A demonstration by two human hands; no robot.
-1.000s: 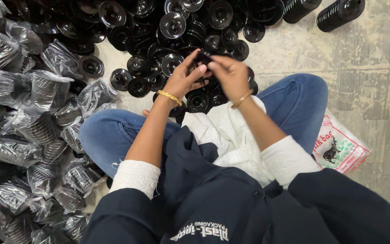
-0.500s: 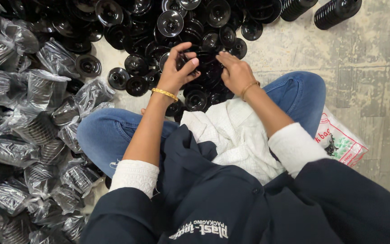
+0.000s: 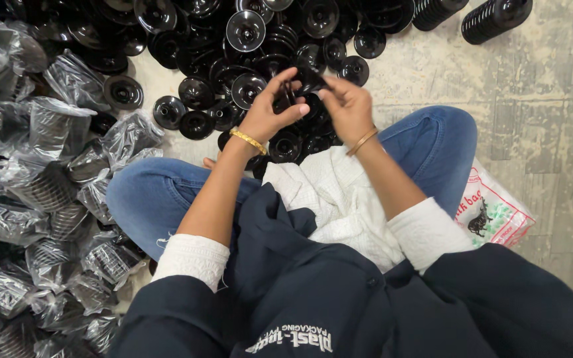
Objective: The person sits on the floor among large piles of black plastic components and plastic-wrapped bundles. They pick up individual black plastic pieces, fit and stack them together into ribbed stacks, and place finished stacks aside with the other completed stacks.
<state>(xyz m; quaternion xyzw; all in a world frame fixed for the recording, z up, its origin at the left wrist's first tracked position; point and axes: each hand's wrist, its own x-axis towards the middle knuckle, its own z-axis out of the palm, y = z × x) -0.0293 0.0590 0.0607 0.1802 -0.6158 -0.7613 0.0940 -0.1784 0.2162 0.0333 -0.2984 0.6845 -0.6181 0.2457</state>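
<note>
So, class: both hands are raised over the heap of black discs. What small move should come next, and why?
Probably seat the small black disc squarely between both hands: left hand and right hand pinch it together above the loose pile.

Clear plastic bags (image 3: 41, 199) heaped left, white printed bag (image 3: 495, 212) right

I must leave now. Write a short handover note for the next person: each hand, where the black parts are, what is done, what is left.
Left hand and right hand: raised together over the lap, both pinching one small black disc.
Loose black discs: spread over the floor ahead of the knees.
Done: bagged stacks piled at the left; two unbagged stacks lie top right.
Left: the many loose discs.
</note>
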